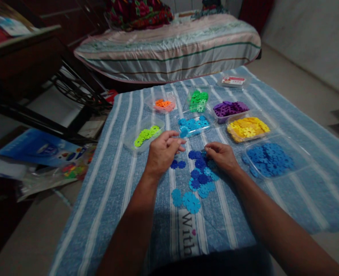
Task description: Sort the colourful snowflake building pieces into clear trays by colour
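A loose pile of dark blue and light blue snowflake discs (199,178) lies on the blue striped cloth (123,161) in front of me. My left hand (162,151) hovers just above the cloth with its fingers pinched on a light blue disc, close to the tray of light blue discs (195,124). My right hand (222,157) rests on the pile's far right edge, fingers curled down onto the discs; what they grip is hidden.
Clear trays hold sorted discs: lime (146,134), orange (163,104), green (198,99), purple (229,109), yellow (248,128), dark blue (270,159). A lidded box (232,81) sits farther back. A bed (169,50) stands beyond; dark furniture (28,76) and bags (43,153) are left.
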Available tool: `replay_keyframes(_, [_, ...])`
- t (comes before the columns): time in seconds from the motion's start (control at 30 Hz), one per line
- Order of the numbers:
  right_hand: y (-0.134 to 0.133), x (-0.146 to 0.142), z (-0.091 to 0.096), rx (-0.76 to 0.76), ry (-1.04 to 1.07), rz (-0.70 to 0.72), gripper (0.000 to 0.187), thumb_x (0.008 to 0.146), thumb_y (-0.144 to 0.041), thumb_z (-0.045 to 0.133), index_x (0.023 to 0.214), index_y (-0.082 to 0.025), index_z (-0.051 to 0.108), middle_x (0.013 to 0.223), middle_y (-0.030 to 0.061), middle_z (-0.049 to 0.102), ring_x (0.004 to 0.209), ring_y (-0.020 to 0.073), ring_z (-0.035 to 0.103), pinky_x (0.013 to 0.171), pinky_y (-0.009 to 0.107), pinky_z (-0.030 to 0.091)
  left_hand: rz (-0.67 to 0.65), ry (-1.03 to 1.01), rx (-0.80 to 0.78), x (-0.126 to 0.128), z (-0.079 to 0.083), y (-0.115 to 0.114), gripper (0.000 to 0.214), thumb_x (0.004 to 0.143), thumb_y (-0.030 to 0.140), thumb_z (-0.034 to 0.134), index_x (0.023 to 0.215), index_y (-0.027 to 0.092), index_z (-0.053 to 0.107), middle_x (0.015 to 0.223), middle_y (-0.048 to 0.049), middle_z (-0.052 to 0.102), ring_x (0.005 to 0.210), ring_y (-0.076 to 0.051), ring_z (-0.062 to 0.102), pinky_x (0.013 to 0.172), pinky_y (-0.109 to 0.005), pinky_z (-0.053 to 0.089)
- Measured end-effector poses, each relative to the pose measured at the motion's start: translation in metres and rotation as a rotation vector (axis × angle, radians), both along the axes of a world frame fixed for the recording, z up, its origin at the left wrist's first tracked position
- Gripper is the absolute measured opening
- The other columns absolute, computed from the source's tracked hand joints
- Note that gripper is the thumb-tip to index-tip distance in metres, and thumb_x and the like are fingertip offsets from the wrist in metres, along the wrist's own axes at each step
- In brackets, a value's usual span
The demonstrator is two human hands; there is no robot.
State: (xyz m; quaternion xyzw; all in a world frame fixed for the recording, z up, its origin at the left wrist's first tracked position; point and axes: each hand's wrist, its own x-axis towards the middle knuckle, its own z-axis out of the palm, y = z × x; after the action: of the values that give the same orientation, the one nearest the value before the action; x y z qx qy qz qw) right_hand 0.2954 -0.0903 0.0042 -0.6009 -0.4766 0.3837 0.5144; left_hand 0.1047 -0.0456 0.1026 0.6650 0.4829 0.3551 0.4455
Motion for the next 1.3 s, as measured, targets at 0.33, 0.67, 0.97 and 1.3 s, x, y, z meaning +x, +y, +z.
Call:
replay_keyframes(0.33, [0.0, 0.002, -0.001, -0.007, -0.019, 0.006, 0.02, 0.076, -0.036, 0.059, 0.077, -0.018, 0.068, 0.061, -0.0007, 0.061, 0.059, 0.0146, 0.056, 0.058, 0.027, 0.045, -0.336, 0.577, -0.027, -0.039, -0.009, -0.027, 0.02, 0.081, 0.034, 0.053, 0.075, 0.017, 0.062, 0.062, 0.0021, 0.056, 0.058, -0.013, 0.053, 0.056, -0.024, 0.039])
replay_keyframes(0.67, [0.001, 0.004, -0.006, 0.001, -0.029, 0.018, 0.022, 0.076, -0.038, 0.06, 0.078, -0.018, 0.069, 0.062, 0.0001, 0.061, 0.059, 0.0155, 0.057, 0.057, 0.027, 0.046, -0.516, 0.91, -0.142, -0.057, -0.011, -0.057, 0.01, 0.071, 0.028, 0.057, 0.074, 0.019, 0.056, 0.076, -0.0006, 0.059, 0.069, -0.016, 0.053, 0.061, -0.026, 0.034])
replay_keyframes(0.97, [0.0, 0.001, -0.003, 0.004, -0.003, 0.006, 0.023, 0.076, -0.039, 0.06, 0.077, -0.018, 0.068, 0.06, -0.0006, 0.061, 0.058, 0.0149, 0.057, 0.057, 0.026, 0.045, -0.551, 0.709, -0.265, -0.06, -0.02, -0.047, 0.017, 0.071, 0.032, 0.057, 0.063, 0.019, 0.051, 0.059, 0.0038, 0.051, 0.059, -0.012, 0.048, 0.054, -0.022, 0.031])
replay_keyframes(1.3, [0.001, 0.001, -0.003, 0.002, -0.037, 0.016, 0.022, 0.077, -0.037, 0.058, 0.078, -0.018, 0.069, 0.061, -0.0006, 0.061, 0.058, 0.0151, 0.057, 0.057, 0.027, 0.045, -0.157, 0.157, -0.204, -0.014, -0.004, 0.002, 0.021, 0.067, 0.035, 0.066, 0.071, 0.016, 0.058, 0.057, 0.0035, 0.054, 0.051, -0.009, 0.05, 0.049, -0.022, 0.039])
